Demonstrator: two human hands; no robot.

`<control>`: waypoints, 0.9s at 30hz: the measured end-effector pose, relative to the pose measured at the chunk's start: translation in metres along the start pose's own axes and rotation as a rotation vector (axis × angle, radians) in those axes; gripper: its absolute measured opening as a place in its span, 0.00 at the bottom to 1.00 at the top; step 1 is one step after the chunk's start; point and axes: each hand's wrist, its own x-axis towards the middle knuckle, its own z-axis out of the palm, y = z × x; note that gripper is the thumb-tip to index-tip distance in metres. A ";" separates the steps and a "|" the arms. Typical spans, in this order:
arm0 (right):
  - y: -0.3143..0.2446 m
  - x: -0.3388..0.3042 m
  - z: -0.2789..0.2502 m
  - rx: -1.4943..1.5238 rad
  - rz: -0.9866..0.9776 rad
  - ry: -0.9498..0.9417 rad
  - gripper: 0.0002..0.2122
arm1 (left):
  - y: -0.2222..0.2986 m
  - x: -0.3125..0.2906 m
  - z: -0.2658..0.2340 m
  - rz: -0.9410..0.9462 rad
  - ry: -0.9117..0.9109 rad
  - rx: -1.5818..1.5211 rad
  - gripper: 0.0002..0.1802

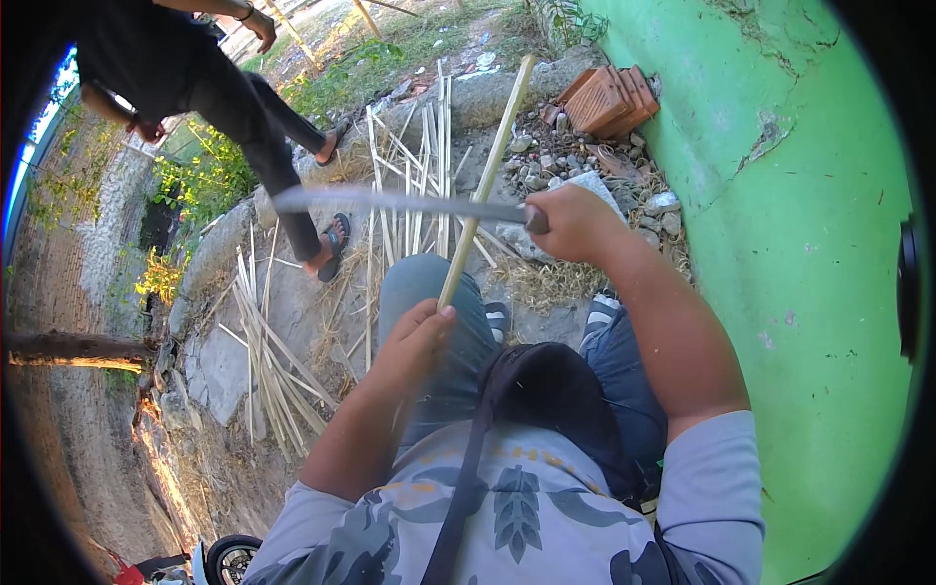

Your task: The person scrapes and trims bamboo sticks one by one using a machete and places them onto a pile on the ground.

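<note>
My left hand (417,343) is closed around the lower end of a long pale bamboo strip (494,166), which slants up and away from me above my left knee. In my right hand (573,222) is the handle of a machete (390,202). Its long blade points left and crosses the strip about midway. The blade is smeared by motion, and I cannot tell whether it touches the strip. Beyond my knees, a spread of split bamboo strips (444,146) lies on the ground.
Another pile of strips (278,366) lies at left. A person in dark clothes (239,102) and sandals strides past at upper left. The green wall (770,244) rises close on my right. Roof tiles (609,100) and rubble (551,161) sit by it. A wheel (232,561) shows at lower left.
</note>
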 end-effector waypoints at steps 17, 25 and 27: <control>0.033 0.005 0.006 0.019 0.029 0.147 0.07 | -0.002 -0.004 0.003 0.035 -0.054 0.095 0.10; 0.031 0.000 -0.002 -0.004 -0.002 0.044 0.07 | -0.002 -0.010 0.006 0.005 -0.061 0.107 0.11; 0.035 0.005 0.005 -0.028 0.092 0.112 0.07 | -0.011 -0.005 0.001 0.006 -0.069 0.105 0.11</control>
